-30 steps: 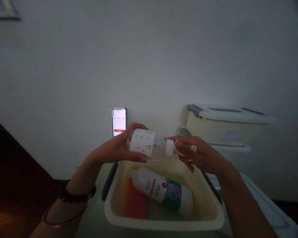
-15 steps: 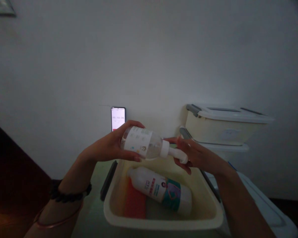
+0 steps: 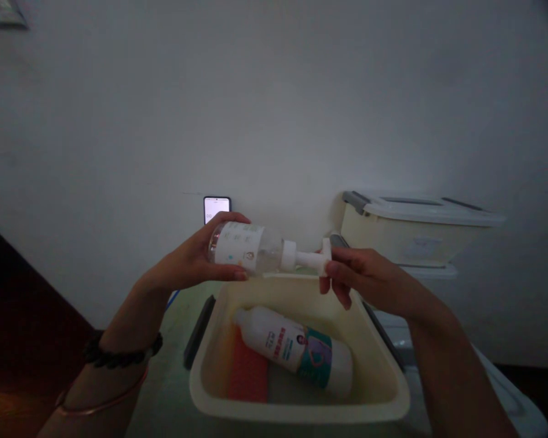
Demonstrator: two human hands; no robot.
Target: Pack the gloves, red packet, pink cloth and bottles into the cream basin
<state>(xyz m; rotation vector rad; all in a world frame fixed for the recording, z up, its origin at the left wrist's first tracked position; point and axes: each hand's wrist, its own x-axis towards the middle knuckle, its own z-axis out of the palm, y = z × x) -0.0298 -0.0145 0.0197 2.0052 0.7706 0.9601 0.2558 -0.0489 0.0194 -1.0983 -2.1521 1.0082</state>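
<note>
A clear pump bottle (image 3: 240,246) with a white label lies sideways in the air above the far rim of a cream storage bin (image 3: 301,413). My left hand (image 3: 201,255) is wrapped round its base end. At the other end, the fingers of my right hand (image 3: 360,274) grip the white pump head (image 3: 325,258), which stands out from the collar on its stem. Inside the bin a large white bottle (image 3: 296,350) with a green and purple label lies on its side, partly over a red-orange item (image 3: 249,371) whose kind I cannot tell.
Behind my left hand a phone (image 3: 217,210) leans against the wall, its lower part hidden. Lidded storage boxes (image 3: 402,237) are stacked at the right. The bin stands on a greenish surface (image 3: 164,365).
The pump bottle has shifted left and slightly up, and its pump end has come level. My right fingers have closed on the pump head, which has turned and stands farther out.
</note>
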